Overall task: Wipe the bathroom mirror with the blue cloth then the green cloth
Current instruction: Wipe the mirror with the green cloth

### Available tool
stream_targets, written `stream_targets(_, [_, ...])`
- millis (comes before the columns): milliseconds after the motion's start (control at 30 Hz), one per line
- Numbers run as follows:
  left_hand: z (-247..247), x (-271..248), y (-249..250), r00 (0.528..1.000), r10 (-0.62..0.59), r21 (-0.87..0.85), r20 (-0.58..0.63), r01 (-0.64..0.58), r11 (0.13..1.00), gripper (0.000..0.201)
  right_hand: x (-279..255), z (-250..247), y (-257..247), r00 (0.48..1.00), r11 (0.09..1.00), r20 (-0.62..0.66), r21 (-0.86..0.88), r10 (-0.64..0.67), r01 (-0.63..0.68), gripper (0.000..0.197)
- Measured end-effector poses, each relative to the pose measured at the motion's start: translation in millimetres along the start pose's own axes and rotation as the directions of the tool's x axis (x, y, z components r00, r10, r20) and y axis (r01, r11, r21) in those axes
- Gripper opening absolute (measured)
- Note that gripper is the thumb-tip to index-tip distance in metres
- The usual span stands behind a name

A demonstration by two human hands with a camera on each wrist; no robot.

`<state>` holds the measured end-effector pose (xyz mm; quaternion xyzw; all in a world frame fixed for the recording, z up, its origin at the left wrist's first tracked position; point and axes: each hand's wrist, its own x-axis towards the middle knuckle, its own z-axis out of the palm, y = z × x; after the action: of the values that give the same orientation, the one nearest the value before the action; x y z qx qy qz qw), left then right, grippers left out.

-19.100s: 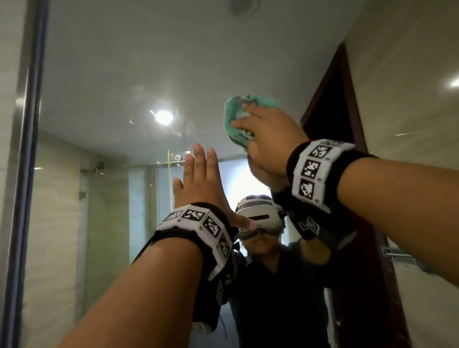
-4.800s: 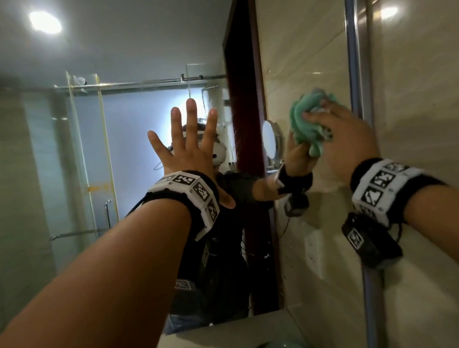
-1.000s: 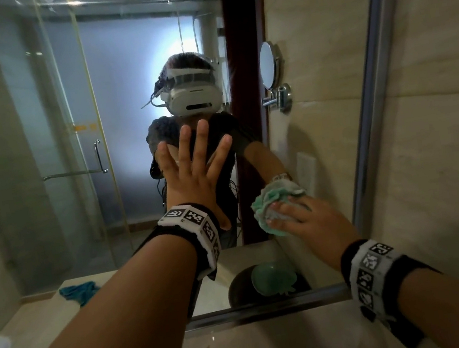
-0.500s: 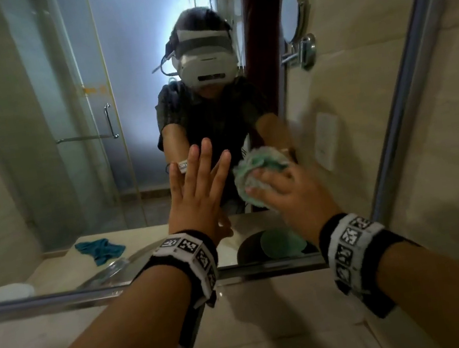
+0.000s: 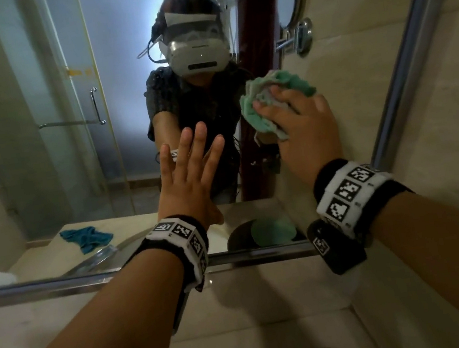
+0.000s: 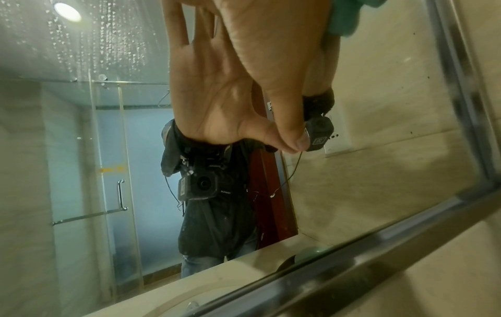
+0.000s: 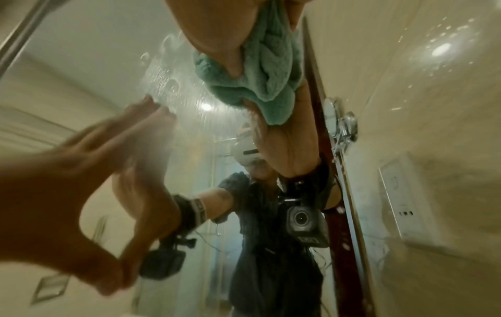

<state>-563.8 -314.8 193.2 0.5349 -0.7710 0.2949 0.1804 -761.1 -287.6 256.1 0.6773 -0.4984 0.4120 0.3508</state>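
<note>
Right hand point(image 5: 302, 130) bunched around a crumpled green cloth point(image 5: 276, 98), pressing it against the bathroom mirror point(image 5: 34, 113), fingers curled over the wad; seen from the right wrist, cloth point(image 7: 260, 70) squeezed between palm and glass. Left hand point(image 5: 190, 176) just to the left of the cloth hand and slightly lower, spread flat with fingers straight and fanned, palm toward the glass and holding nothing; from the left wrist, open palm point(image 6: 216, 90) reflected close up, apparently touching the mirror, though contact not certain. Blue cloth point(image 5: 87, 238) visible only as a reflection, lying crumpled on the table well to the left of and below the left hand, touched by neither hand. Chrome mirror frame point(image 5: 74, 282) running just below both wrists. Water droplets point(image 6: 108, 43) in streaks on the glass above the left hand, up toward the reflected ceiling light.

Judged from the layout: blue-cloth pass likely finished, since that cloth lies set aside; green-cloth pass under way, near the lower right part of the mirror; droplets higher up suggest some glass left to wipe.
</note>
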Motion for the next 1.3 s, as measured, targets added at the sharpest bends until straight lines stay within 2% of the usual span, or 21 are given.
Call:
stream_targets(33, [1.4, -0.1, -1.0, 1.000, 0.005, 0.001, -0.008, -0.005, 1.000, 0.148, -3.1, 2.3, -6.3, 1.000, 1.000, -0.007, -0.003, -0.011, 0.011, 0.051])
stream_targets(100, [3.7, 0.0, -2.4, 1.000, 0.012, 0.002, -0.027, -0.012, 1.000, 0.148, -22.9, 9.0, -14.4, 0.995, 0.997, 0.074, 0.013, -0.074, 0.073, 0.059])
stream_targets(200, [7.4, -0.2, -3.4, 0.998, 0.025, 0.003, -0.054, -0.025, 1.000, 0.147, -77.8, 34.4, -14.6, 0.953, 0.977, 0.218, 0.016, -0.209, 0.211, 0.067])
stream_targets(267, [10.9, 0.0, -3.4, 0.997, 0.033, 0.000, -0.065, -0.033, 0.999, 0.146, -112.2, 50.9, -11.7, 0.935, 0.966, 0.247, 0.016, -0.254, 0.258, 0.069])
stream_targets(400, [14.0, 0.2, -3.1, 0.997, 0.021, 0.010, -0.076, -0.020, 1.000, 0.148, -157.8, 61.9, -5.4, 0.909, 0.947, 0.280, 0.004, -0.310, 0.322, 0.064])
stream_targets(500, [11.8, -3.1, 2.6, 0.999, -0.002, 0.032, -0.054, 0.003, 0.999, 0.143, -185.2, 61.8, 4.7, 0.858, 0.931, 0.387, 0.000, -0.337, 0.366, 0.069])
stream_targets(567, [7.7, -7.1, 8.9, 0.998, -0.018, 0.006, -0.054, 0.018, 1.000, 0.134, -188.7, 56.5, 13.5, 0.841, 0.927, 0.417, 0.005, -0.343, 0.376, 0.053])
stream_targets(633, [-0.3, -7.7, 12.7, 0.997, -0.025, -0.004, -0.067, 0.024, 1.000, 0.128, -174.5, 43.3, 21.6, 0.852, 0.930, 0.404, -0.007, -0.334, 0.368, 0.047])
stream_targets(667, [-7.0, -5.3, 13.2, 0.997, -0.020, 0.010, -0.075, 0.021, 1.000, 0.127, -163.1, 34.5, 25.6, 0.863, 0.940, 0.400, -0.008, -0.308, 0.340, 0.051])
stream_targets(733, [-25.3, 6.9, 10.7, 0.993, -0.005, 0.051, -0.122, 0.011, 0.999, 0.129, -132.3, 10.5, 31.4, 0.901, 0.980, 0.398, -0.017, -0.175, 0.198, 0.064])
stream_targets(800, [-50.1, 27.0, 6.7, 0.985, 0.002, 0.071, -0.175, 0.010, 0.997, 0.132, -91.7, -15.2, 36.6, 0.939, 1.000, 0.343, -0.010, 0.023, -0.021, 0.060])
stream_targets(833, [-63.7, 38.5, 4.5, 0.981, 0.007, 0.069, -0.196, 0.007, 0.998, 0.133, -69.9, -25.6, 40.3, 0.950, 0.995, 0.298, -0.017, 0.097, -0.096, 0.056])
stream_targets(900, [-91.0, 60.8, 1.7, 0.977, 0.014, 0.041, -0.215, -0.006, 0.999, 0.132, -25.0, -41.3, 49.5, 0.973, 0.984, 0.152, -0.060, 0.172, -0.165, 0.055])
stream_targets(1000, [-128.7, 91.0, -0.4, 0.973, 0.031, 0.047, -0.230, -0.021, 0.999, 0.129, 43.6, -65.9, 59.4, 0.929, 0.929, 0.020, -0.016, 0.370, -0.369, 0.050])
stream_targets(1067, [-147.5, 108.0, -0.7, 0.972, 0.029, 0.044, -0.233, -0.020, 0.999, 0.129, 79.3, -77.7, 57.4, 0.898, 0.898, -0.009, 0.034, 0.440, -0.439, 0.048])
stream_targets(1100, [-155.4, 116.0, -0.9, 0.972, 0.018, 0.035, -0.234, -0.010, 0.999, 0.130, 90.9, -80.3, 51.6, 0.899, 0.898, -0.010, 0.050, 0.438, -0.437, 0.049])
stream_targets(1167, [-170.7, 133.6, -2.7, 0.970, -0.007, 0.023, -0.244, 0.013, 1.000, 0.132, 103.2, -81.5, 33.5, 0.945, 0.943, 0.034, 0.067, 0.324, -0.326, 0.052])
stream_targets(1233, [-184.2, 150.4, -7.8, 0.974, -0.014, 0.014, -0.227, 0.017, 1.000, 0.132, 102.6, -77.1, 16.7, 0.984, 0.993, 0.146, 0.038, 0.106, -0.113, 0.054])
stream_targets(1300, [-189.9, 163.9, -14.1, 0.985, -0.016, 0.008, -0.171, 0.017, 1.000, 0.133, 98.0, -72.2, 11.7, 0.976, 0.997, 0.204, 0.001, -0.082, 0.084, 0.057])
